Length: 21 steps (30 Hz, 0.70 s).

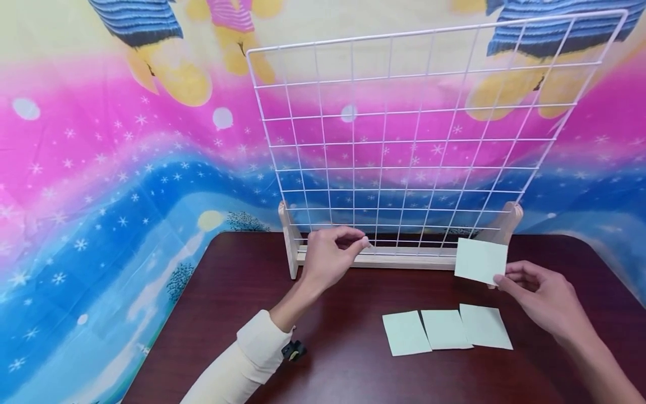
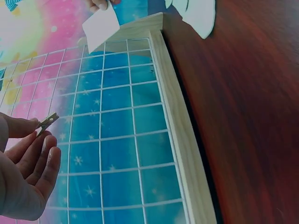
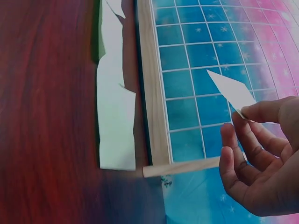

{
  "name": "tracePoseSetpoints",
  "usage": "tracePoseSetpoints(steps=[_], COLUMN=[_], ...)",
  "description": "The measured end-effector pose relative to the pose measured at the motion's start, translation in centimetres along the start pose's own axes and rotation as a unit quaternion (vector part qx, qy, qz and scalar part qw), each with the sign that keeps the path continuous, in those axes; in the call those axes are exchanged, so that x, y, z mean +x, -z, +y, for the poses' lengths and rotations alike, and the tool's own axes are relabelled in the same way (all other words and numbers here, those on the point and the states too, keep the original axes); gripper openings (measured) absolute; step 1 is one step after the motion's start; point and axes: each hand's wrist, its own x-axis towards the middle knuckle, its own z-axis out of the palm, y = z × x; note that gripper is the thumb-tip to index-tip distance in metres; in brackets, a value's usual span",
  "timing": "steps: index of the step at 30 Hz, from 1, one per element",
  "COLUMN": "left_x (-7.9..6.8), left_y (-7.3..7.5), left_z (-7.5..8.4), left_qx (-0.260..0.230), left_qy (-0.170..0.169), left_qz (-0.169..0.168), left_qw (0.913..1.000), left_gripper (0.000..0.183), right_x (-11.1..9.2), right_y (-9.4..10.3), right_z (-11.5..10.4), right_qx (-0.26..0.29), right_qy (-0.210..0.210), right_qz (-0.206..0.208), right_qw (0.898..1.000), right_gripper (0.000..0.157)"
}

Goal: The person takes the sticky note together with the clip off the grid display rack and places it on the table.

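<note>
Between thumb and fingertips, my left hand (image 1: 330,255) pinches a small clothespin (image 2: 47,122), best seen in the left wrist view. That hand is in front of the lower left part of a white wire grid (image 1: 383,143). My right hand (image 1: 542,292) pinches a pale green square paper (image 1: 480,261) by its lower right corner, holding it up before the grid's lower right end. In the right wrist view the same paper (image 3: 232,91) appears at a slant. Several more pale papers (image 1: 446,329) lie in a row on the table, their edges touching or overlapping.
The grid stands upright in a wooden base (image 1: 404,261) with a side foot (image 1: 289,241) at each end. Beneath is a dark red-brown table (image 1: 343,359) with rounded far corners. A colorful printed cloth (image 1: 126,168) hangs behind. A black strap piece (image 1: 294,350) is at my left cuff.
</note>
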Motion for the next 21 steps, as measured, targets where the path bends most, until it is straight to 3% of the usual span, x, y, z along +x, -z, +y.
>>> tracePoseSetpoints(steps=[21], left_x=[-4.5], left_y=[5.1], left_z=[-3.4], left_qx=[-0.002], left_qy=[0.091], left_qz=[0.02], left_qw=[0.9956], left_gripper=[0.014], right_x=[-2.3], right_y=[1.7], right_z=[3.0], right_qx=[-0.024], right_qy=[-0.036], right_qz=[-0.015], right_qw=[0.999], right_gripper=[0.038])
